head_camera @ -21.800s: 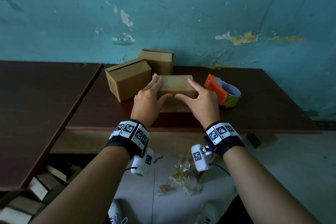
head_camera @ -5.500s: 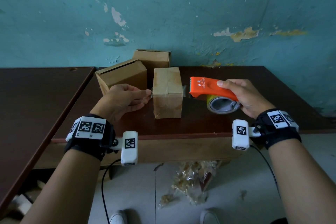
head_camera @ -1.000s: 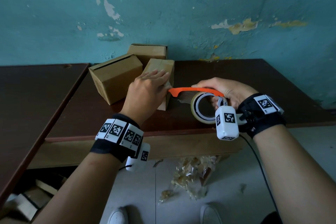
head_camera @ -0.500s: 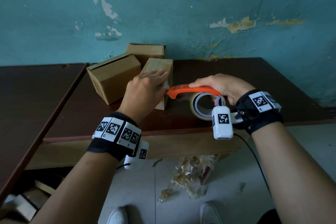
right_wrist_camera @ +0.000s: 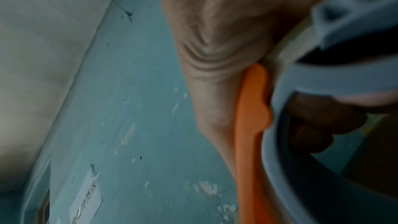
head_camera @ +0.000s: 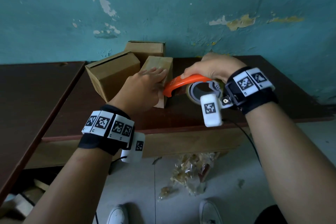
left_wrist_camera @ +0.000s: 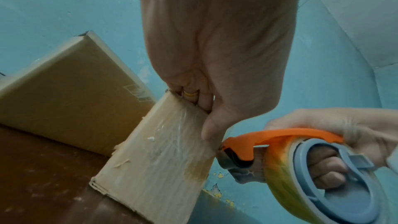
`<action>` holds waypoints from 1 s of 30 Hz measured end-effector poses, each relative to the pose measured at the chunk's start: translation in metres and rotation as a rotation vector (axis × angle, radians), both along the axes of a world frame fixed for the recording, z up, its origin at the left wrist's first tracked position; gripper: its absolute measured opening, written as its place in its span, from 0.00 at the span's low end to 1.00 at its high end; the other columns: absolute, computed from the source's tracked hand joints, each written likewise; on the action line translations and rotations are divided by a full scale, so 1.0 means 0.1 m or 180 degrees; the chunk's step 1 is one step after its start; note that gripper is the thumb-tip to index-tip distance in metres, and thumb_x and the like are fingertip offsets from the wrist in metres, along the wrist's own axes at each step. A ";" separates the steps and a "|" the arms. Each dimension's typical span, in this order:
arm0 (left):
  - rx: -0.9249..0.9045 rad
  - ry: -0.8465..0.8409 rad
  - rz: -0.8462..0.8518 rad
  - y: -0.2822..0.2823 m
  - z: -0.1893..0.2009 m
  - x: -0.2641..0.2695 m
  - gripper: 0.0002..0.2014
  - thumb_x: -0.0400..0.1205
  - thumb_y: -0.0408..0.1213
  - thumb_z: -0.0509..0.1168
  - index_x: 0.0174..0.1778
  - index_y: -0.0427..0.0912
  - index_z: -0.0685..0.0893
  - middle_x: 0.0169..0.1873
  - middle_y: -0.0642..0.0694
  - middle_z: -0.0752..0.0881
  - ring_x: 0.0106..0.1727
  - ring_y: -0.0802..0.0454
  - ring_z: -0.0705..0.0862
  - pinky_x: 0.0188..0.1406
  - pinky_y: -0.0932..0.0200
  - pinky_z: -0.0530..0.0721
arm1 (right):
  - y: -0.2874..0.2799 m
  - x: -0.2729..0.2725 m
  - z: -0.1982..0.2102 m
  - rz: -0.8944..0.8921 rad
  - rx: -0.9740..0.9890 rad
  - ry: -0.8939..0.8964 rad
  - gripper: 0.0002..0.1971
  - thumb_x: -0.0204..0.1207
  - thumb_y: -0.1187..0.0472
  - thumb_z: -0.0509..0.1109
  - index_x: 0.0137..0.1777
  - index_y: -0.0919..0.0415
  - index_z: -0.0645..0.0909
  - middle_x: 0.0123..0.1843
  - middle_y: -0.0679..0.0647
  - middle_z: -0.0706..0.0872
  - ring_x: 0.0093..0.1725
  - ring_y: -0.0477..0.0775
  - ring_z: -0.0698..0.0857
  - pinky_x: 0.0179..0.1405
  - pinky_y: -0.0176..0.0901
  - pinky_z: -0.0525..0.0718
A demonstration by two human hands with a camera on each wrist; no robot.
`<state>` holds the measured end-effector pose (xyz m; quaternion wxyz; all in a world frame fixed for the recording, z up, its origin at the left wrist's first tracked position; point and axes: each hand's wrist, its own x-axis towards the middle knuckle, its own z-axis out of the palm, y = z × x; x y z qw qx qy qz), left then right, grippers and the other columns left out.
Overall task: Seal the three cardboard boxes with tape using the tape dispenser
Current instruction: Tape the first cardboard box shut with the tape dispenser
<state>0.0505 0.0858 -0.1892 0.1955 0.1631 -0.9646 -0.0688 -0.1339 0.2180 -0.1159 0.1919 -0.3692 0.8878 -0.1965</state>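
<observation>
1. Left hand (head_camera: 143, 91) lies flat on the small upright brown cardboard box (left_wrist_camera: 159, 152), fingers straight on its top, thumb down its taped face; keep pressing so the box can't slide
2. Right hand (head_camera: 212, 68) wrapped around the orange tape dispenser with grey spool (head_camera: 192, 87), fingers curled through the core
3. Dispenser nose sits just beside the box's right edge, under the left thumb; looks like the cut step: tilt blade into tape, snap away sharply
4. Box stands mid dark wooden table (head_camera: 181, 114); two larger plain cardboard boxes (head_camera: 112, 72) behind it, toward back edge, seemingly untaped
</observation>
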 end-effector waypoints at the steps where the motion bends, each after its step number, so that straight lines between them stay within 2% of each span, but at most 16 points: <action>1: 0.0014 -0.0003 -0.0026 0.00 0.02 0.01 0.28 0.89 0.32 0.65 0.88 0.44 0.74 0.85 0.45 0.76 0.89 0.45 0.69 0.88 0.45 0.66 | -0.03 0.01 0.06 0.0072 0.0128 0.0131 0.25 0.67 0.33 0.81 0.35 0.58 0.88 0.36 0.55 0.91 0.37 0.57 0.88 0.42 0.47 0.80; 4: 0.0053 0.0050 -0.0022 -0.01 0.02 0.01 0.27 0.90 0.31 0.66 0.87 0.45 0.76 0.84 0.46 0.78 0.88 0.45 0.71 0.86 0.44 0.70 | -0.11 0.04 0.19 0.0225 0.0365 0.0409 0.25 0.70 0.34 0.80 0.28 0.55 0.82 0.26 0.50 0.83 0.31 0.53 0.82 0.36 0.46 0.75; 7: 0.0012 0.0038 0.0084 -0.03 -0.04 -0.02 0.27 0.91 0.33 0.67 0.88 0.47 0.74 0.86 0.47 0.76 0.89 0.46 0.70 0.88 0.43 0.71 | -0.16 0.03 0.24 0.0263 0.0480 0.0492 0.24 0.69 0.34 0.79 0.27 0.53 0.81 0.22 0.49 0.82 0.30 0.53 0.80 0.35 0.46 0.74; 13: -0.0214 0.0115 0.0208 0.00 -0.07 -0.04 0.27 0.90 0.33 0.68 0.87 0.46 0.76 0.84 0.46 0.78 0.87 0.45 0.74 0.83 0.43 0.76 | -0.21 0.00 0.23 0.0323 0.0526 0.0489 0.23 0.69 0.33 0.79 0.31 0.53 0.84 0.31 0.52 0.86 0.33 0.54 0.83 0.40 0.46 0.77; 17: -0.0289 0.0123 0.0278 0.02 -0.08 -0.06 0.28 0.90 0.33 0.68 0.88 0.47 0.73 0.86 0.46 0.76 0.88 0.45 0.72 0.84 0.42 0.74 | -0.25 0.01 0.28 0.0387 0.0658 0.0552 0.23 0.73 0.35 0.78 0.30 0.53 0.84 0.24 0.49 0.85 0.30 0.52 0.81 0.36 0.45 0.75; 20: -0.0322 0.0126 0.0324 0.00 -0.10 -0.07 0.31 0.89 0.32 0.71 0.89 0.48 0.72 0.86 0.47 0.75 0.88 0.46 0.71 0.84 0.42 0.73 | -0.29 0.05 0.33 0.0492 0.0730 0.0646 0.23 0.76 0.37 0.77 0.28 0.54 0.83 0.23 0.49 0.83 0.28 0.51 0.80 0.34 0.44 0.75; 23: -0.0343 0.0143 0.0362 -0.02 -0.13 -0.08 0.33 0.87 0.31 0.72 0.89 0.49 0.72 0.86 0.47 0.75 0.88 0.46 0.71 0.85 0.41 0.74 | -0.33 0.06 0.38 0.0625 0.0869 0.0525 0.23 0.81 0.42 0.74 0.28 0.54 0.82 0.19 0.48 0.81 0.21 0.49 0.77 0.31 0.43 0.74; 26: -0.0311 0.0170 0.0381 -0.02 -0.15 -0.10 0.34 0.86 0.30 0.73 0.89 0.49 0.72 0.86 0.47 0.75 0.88 0.46 0.71 0.85 0.40 0.75 | -0.35 0.09 0.40 0.0812 0.1019 0.0321 0.23 0.85 0.47 0.71 0.29 0.55 0.80 0.22 0.49 0.80 0.18 0.47 0.74 0.31 0.41 0.74; 30: -0.0281 0.0226 0.0399 -0.04 -0.17 -0.11 0.34 0.86 0.30 0.73 0.89 0.50 0.72 0.86 0.48 0.75 0.88 0.46 0.71 0.84 0.39 0.75 | -0.35 0.05 0.32 0.0916 0.0935 0.0096 0.19 0.88 0.52 0.68 0.35 0.56 0.83 0.26 0.50 0.80 0.20 0.47 0.76 0.32 0.41 0.76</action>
